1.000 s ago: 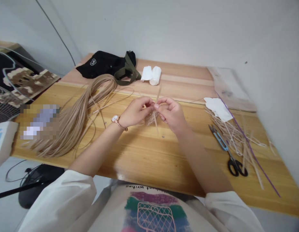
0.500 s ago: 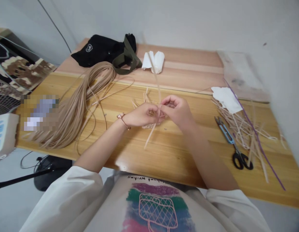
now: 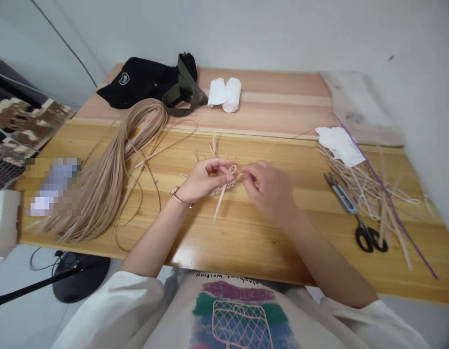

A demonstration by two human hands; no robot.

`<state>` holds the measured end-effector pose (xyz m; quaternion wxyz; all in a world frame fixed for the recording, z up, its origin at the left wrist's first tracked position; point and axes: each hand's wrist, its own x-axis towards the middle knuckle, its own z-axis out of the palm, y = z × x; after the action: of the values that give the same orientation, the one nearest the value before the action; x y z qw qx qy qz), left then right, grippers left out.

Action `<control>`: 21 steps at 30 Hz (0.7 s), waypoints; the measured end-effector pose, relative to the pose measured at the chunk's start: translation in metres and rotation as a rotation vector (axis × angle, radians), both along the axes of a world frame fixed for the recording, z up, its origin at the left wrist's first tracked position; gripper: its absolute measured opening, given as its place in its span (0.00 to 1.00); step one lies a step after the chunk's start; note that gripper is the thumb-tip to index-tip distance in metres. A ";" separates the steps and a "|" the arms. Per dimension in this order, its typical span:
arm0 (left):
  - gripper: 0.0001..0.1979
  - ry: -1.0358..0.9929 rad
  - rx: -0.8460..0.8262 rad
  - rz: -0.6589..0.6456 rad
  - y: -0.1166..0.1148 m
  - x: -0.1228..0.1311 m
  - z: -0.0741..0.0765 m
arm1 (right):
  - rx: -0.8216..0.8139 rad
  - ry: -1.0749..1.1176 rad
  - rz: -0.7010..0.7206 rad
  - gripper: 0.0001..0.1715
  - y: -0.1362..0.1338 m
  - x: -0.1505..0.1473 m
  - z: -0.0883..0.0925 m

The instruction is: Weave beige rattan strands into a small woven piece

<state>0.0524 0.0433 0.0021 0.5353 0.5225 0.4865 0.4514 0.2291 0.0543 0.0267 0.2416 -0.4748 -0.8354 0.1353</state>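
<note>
As the left fingers (image 3: 223, 181) clamp a woven piece (image 3: 228, 186) and looped strip (image 3: 219, 202), the right fingers (image 3: 249, 173) pinch that strip.

**Bkgd clutter: back edge, far R corner, L side**

Wood table (image 3: 224, 247): yellowish planks in front, pinkish at back. Blk bag (image 3: 147, 80) lies at back L, w/ sm. white logo (image 3: 124, 78); olive strap (image 3: 180, 92) loops off its R side. White roll (image 3: 232, 94) just beside strap, loose flap (image 3: 217, 92) on its L. Clear plastic sheet (image 3: 358, 106) at far R corner, nr wall (image 3: 282, 34); torn white paper (image 3: 340, 145) close in front. Dark speck (image 3: 391, 57) on wall, R; blk cable (image 3: 62, 39) runs diag. upper L. Far L: brown/cream panel (image 3: 24, 121), dark mesh (image 3: 2, 169) below, then white box (image 3: 4, 220) w/ blue marks, partly out of view. Floor, lower L: round blk base (image 3: 81, 278) w/ blk pole (image 3: 35, 288).
</note>
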 end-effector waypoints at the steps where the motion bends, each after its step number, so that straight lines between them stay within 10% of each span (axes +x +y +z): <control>1: 0.21 -0.011 -0.002 0.017 0.000 -0.001 -0.003 | 0.052 -0.078 0.009 0.13 -0.006 0.000 -0.002; 13: 0.09 0.125 0.135 0.026 -0.007 0.009 -0.006 | 0.214 -0.016 0.001 0.18 -0.034 -0.015 -0.035; 21: 0.10 0.176 0.117 -0.076 -0.013 0.009 -0.009 | -0.307 0.482 0.070 0.24 -0.020 -0.003 -0.040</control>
<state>0.0611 0.0298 -0.0073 0.4756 0.6087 0.4843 0.4108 0.2263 0.0340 -0.0132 0.3538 -0.4308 -0.7394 0.3776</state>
